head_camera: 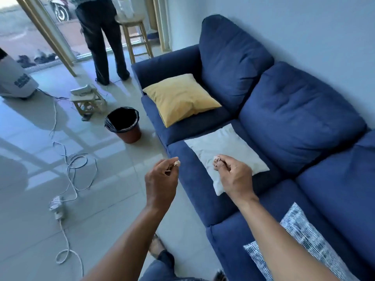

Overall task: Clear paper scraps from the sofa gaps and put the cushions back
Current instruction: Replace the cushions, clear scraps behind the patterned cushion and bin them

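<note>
Pinching featherlight, crushable paper scraps (177,163), the left hand (161,184) and right hand (233,176) each needed only a fingertip grip.

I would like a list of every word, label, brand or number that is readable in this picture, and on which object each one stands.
No text can be read.
White appliance at the left edge: dark printed lettering on its side, too blurred to read.
White device on the small wooden stool: no legible marking.
Bin, cushions and sofa: no text visible.
</note>
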A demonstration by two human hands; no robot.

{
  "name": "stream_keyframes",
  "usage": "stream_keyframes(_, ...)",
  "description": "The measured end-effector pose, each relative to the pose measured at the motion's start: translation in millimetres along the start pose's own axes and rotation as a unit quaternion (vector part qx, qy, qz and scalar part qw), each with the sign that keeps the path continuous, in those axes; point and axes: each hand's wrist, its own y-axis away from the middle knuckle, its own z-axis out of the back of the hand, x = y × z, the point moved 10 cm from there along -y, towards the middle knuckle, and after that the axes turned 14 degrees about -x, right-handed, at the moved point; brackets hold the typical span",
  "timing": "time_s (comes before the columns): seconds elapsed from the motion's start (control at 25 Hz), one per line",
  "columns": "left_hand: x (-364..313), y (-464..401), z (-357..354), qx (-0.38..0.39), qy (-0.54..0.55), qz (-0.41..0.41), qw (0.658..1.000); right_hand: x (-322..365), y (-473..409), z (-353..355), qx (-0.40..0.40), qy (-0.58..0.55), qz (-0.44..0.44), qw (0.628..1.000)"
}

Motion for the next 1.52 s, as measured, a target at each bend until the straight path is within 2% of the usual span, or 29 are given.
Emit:
stream_keyframes(0.24, 91, -122, 72, -0.086, -0.011, 0.051, 0.995, 90, -27, -157, 0.054, 0.003, 0.052, 0.997)
stream_keyframes(0.4, 130, -182, 103, -0.108, -0.013, 0.067, 0.992, 132, -46, -236, 0.055, -0.018, 0.062, 0.996)
stream_keyframes(0.6, 165, -258, 119, -0.134, -0.033, 0.079, 0.987, 161, -73, -314, 0.098, -0.031, 0.053, 0.993)
stream_keyframes(0.84, 179, -348, 99, -0.145, -0.059, 0.074, 0.985, 187, -142, -415, 0.137, -0.052, 0.067, 0.987)
stream_keyframes(1.12, 199, -446, 79, -0.152, -0.094, 0.098, 0.979, 215, -219, -518, 0.184, -0.024, 0.092, 0.978)
stream_keyframes(1.24, 224, -483, 65, -0.141, -0.096, 0.118, 0.978, 220, -243, -562, 0.199, -0.013, 0.079, 0.977)
stream_keyframes(1.52, 309, -607, 30, -0.089, -0.12, 0.129, 0.98, 214, -298, -681, 0.216, 0.097, 0.059, 0.97)
